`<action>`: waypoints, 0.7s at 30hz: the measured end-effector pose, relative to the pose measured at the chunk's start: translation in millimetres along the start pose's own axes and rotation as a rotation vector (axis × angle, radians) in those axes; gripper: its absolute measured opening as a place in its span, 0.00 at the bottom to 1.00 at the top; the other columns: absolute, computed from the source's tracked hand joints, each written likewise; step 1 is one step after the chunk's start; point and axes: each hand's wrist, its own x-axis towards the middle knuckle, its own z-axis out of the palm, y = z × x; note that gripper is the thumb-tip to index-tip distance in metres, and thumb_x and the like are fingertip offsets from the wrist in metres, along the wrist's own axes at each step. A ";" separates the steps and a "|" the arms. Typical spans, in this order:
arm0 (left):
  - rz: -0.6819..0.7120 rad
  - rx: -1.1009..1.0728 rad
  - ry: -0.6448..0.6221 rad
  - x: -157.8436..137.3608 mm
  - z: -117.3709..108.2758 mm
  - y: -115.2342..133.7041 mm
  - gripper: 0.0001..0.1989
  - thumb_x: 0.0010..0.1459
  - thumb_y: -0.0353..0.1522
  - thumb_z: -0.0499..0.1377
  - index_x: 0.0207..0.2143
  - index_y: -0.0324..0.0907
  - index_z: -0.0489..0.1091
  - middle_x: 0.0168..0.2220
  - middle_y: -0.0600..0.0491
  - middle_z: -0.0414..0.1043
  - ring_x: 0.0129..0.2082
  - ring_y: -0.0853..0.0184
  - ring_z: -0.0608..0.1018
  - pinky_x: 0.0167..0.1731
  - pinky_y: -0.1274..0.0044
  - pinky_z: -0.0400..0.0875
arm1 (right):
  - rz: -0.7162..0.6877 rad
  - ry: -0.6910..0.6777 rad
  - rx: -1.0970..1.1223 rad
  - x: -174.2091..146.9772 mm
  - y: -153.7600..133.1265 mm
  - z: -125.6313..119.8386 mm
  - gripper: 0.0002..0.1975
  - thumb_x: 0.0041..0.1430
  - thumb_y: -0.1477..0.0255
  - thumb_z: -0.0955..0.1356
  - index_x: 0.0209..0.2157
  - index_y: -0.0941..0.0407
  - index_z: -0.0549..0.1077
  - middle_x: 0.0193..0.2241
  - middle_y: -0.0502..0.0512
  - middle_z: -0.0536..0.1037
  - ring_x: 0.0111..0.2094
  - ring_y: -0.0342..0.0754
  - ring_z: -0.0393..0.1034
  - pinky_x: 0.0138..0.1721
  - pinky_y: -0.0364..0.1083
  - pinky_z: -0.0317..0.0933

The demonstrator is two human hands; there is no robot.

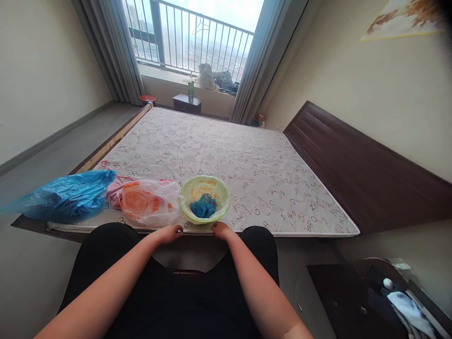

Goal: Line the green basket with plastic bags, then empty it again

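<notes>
A light green basket (226,203) stands at the near edge of the mattress (257,174). A thin plastic bag with orange print appears to line it, and a crumpled blue bundle (204,206) with some red strands lies inside. My left hand (172,233) is closed at the mattress edge, just left of the basket's near side. On the other side my right hand (221,230) is closed too, close below the rim. What either hand pinches, if anything, I cannot make out. A white plastic bag (155,202) with orange print lies left of the basket, beside pink cloth (115,194).
A large blue plastic bag (67,195) lies at the left corner of the mattress. The dark headboard (353,174) rises on the right. Lower right stands a dark bedside table (339,292). Beyond the bed are a small cabinet (187,104) holding a green bottle (191,90), and a window.
</notes>
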 end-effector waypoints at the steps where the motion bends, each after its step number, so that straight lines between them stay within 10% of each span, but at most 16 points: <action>1: -0.010 -0.069 0.028 0.9 -0.1 4.5 0.14 0.45 0.39 0.69 0.34 0.42 0.79 0.37 0.41 0.81 0.45 0.43 0.82 0.50 0.60 0.71 | 0.027 0.023 0.098 1.5 -0.4 -2.2 0.05 0.60 0.70 0.67 0.35 0.56 0.74 0.37 0.63 0.81 0.43 0.57 0.78 0.46 0.53 0.69; 8: -0.095 -0.843 -0.006 -8.9 -2.5 38.6 0.24 0.48 0.43 0.72 0.45 0.41 0.75 0.50 0.42 0.80 0.44 0.57 0.82 0.40 0.72 0.74 | 0.117 0.079 0.729 -3.6 -0.9 -19.3 0.09 0.66 0.68 0.58 0.36 0.54 0.68 0.35 0.56 0.77 0.34 0.46 0.78 0.36 0.45 0.69; 21: -0.016 -1.364 -0.069 -12.6 9.0 41.4 0.21 0.56 0.33 0.73 0.50 0.45 0.71 0.46 0.50 0.80 0.42 0.63 0.84 0.37 0.76 0.78 | 0.059 0.037 1.260 -10.0 -6.7 -9.6 0.04 0.61 0.76 0.69 0.36 0.53 0.71 0.25 0.46 0.74 0.27 0.42 0.74 0.31 0.40 0.66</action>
